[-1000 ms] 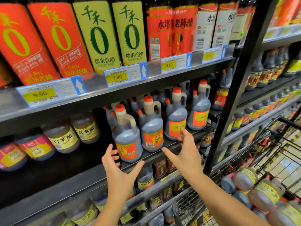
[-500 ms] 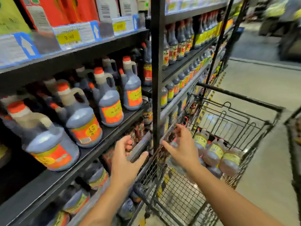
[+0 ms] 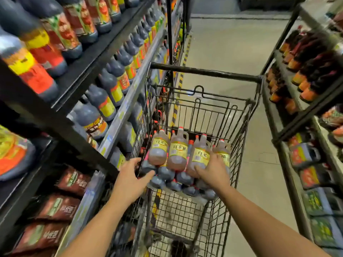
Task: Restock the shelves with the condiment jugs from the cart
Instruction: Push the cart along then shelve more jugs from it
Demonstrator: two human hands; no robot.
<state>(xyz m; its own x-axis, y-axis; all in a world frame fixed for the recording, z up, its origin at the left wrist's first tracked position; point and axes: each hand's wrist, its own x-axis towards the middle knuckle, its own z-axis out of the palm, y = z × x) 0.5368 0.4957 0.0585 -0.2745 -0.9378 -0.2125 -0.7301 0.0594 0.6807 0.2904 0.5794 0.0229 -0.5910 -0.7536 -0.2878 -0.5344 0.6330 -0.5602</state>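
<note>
While four amber jugs (image 3: 177, 153) lie side by side across the cart (image 3: 240, 145) atop dark jugs (image 3: 167, 173), the right hand (image 3: 213, 171) curls round the third jug (image 3: 199, 154). The left hand (image 3: 132, 175) reaches in, spread, by the left wall. Pick-up is starting; next comes a firm lift to the shelf (image 3: 120, 112).

The right hand (image 3: 211, 169) covers the lower body of one amber jug (image 3: 199, 154). Shelf bottles (image 3: 37, 52) at ten o'clock are blurred, labels unreadable.

Yellow labels (image 3: 159, 146) on the amber jugs (image 3: 177, 158) in the cart (image 3: 206, 71) read 白米醋.
</note>
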